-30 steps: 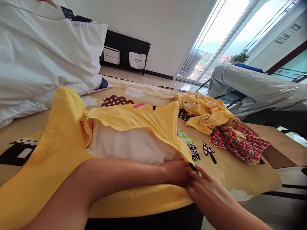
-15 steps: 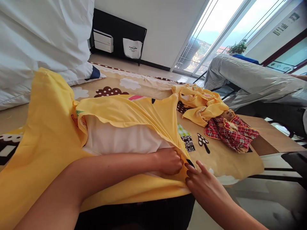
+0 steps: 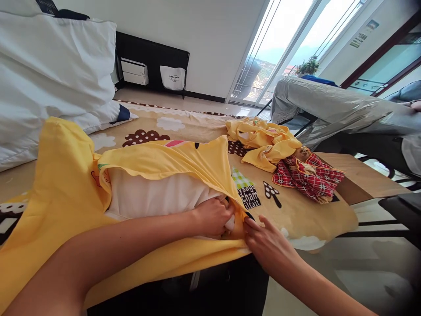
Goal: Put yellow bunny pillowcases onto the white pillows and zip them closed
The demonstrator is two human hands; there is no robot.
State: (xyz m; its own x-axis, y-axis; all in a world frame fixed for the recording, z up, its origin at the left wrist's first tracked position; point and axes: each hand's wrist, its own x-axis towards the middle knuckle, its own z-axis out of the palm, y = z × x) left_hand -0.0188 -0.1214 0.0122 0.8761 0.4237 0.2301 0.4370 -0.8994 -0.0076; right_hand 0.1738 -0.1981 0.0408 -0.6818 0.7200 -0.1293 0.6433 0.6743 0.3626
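Nearest the camera, both forearms reach in across the desk edge. The left hand (image 3: 213,217) sits at the mouth of the yellow pillowcase (image 3: 66,188), fingers curled tight and bunched on a corner of the white pillow (image 3: 154,195); a bit of white shows between the knuckles. The right hand (image 3: 266,241) is just beside it, fingers stretched out with their tips against the case's hem. Whether they actually pinch the cloth cannot be told, as the thumb is hidden.

The pillow lies partly inside the case, its long white side bare under the lifted yellow flap, all of it on a patterned sheet (image 3: 296,210) spread over the desk (image 3: 365,175).

The risk here looks like slack. If the right fingertips only rest on the hem, the flap may slide with the pillow and bunch at the corner. The front of the case also hangs over the desk edge, so a hard tug could drag the lot towards the floor.

Further back, a crumpled yellow cloth (image 3: 263,142) touches a red plaid cloth (image 3: 309,175). At far left are stacked white pillows (image 3: 49,74). At far right a grey cover (image 3: 329,109) is draped before the glass doors (image 3: 279,44).
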